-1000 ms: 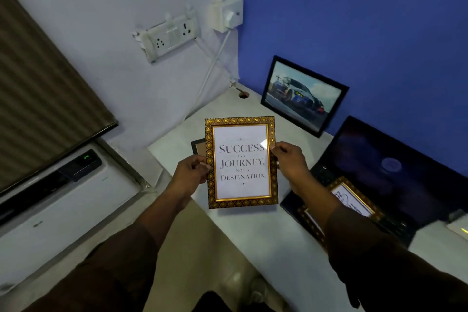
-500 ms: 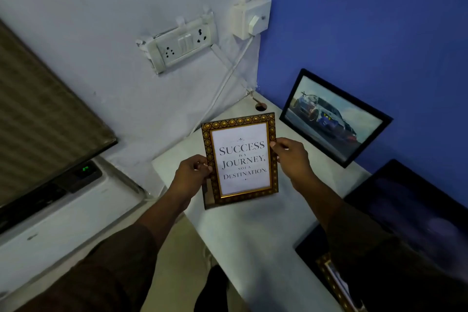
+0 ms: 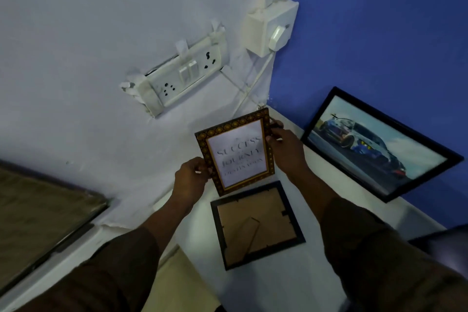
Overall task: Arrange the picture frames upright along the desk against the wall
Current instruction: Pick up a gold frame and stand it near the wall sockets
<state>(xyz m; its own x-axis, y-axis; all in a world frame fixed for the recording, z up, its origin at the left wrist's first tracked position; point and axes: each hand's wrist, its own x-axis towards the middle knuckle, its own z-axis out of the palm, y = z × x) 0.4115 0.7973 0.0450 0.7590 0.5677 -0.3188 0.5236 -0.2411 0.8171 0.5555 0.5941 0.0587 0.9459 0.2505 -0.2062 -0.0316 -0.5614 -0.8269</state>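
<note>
I hold a gold-patterned frame [image 3: 238,153] with a "Success is a journey" print upright above the far left corner of the white desk [image 3: 316,185], close to the white wall. My left hand [image 3: 191,177] grips its lower left edge. My right hand [image 3: 285,145] grips its upper right edge. A black-framed car picture [image 3: 374,144] leans upright against the blue wall to the right. Another dark frame [image 3: 255,225] lies face down on the desk just below the held one, its cardboard back and stand showing.
A taped socket strip [image 3: 182,77] and a white switch box [image 3: 271,28] with a cable hang on the wall above the corner. A dark laptop edge [image 3: 443,238] shows at the right. A white appliance [image 3: 38,248] stands left of the desk.
Both hands carried the gold frame farther back toward the corner and tilted it. The view swung left and up, so the face-down dark frame came into sight and the laptop slid mostly out.
</note>
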